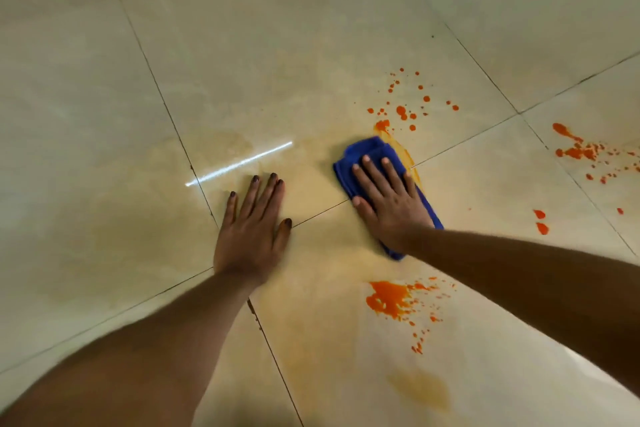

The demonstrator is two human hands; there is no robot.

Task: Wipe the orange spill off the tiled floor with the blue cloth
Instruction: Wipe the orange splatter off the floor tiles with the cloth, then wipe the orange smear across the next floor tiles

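From the head view, the job looked partly done; a pale orange film lay over the floor (311,45) around the hands, while bright patches of spill (389,298) remained below the cloth, beyond it and far right. The right hand (389,204) lay flat on the folded cloth (367,152), fingers spread, pressing rather than gripping it; the left hand (252,229) lay flat, fingers together, on bare tile, holding nothing.
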